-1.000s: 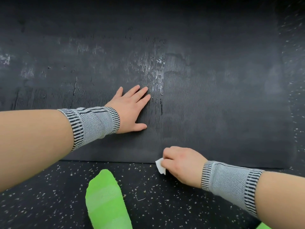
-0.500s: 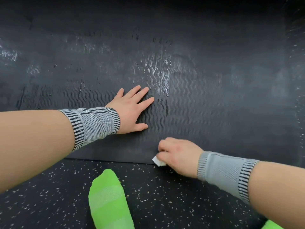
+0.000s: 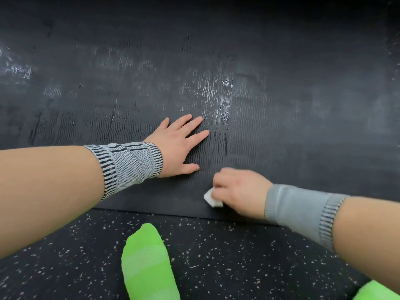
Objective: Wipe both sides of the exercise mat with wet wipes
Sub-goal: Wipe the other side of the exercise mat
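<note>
On the ribbed exercise mat (image 3: 281, 131), spread over the speckled floor (image 3: 65, 256), the left hand (image 3: 179, 146) is pressed flat, fingers straight. The wet wipe (image 3: 211, 199), clenched in the right hand (image 3: 238, 191), has been carried from the near edge onto the mat; wiping is judged under way.

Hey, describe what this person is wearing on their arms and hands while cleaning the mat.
Both forearms are bare, with a knitted grey wrist support on each. The band by the left hand shows a fine grey weave edged with black-and-white ribbed stripes. The band by the right hand looks plainer grey with striped ribbing on its far edge. No gloves, rings or watch visible.
</note>
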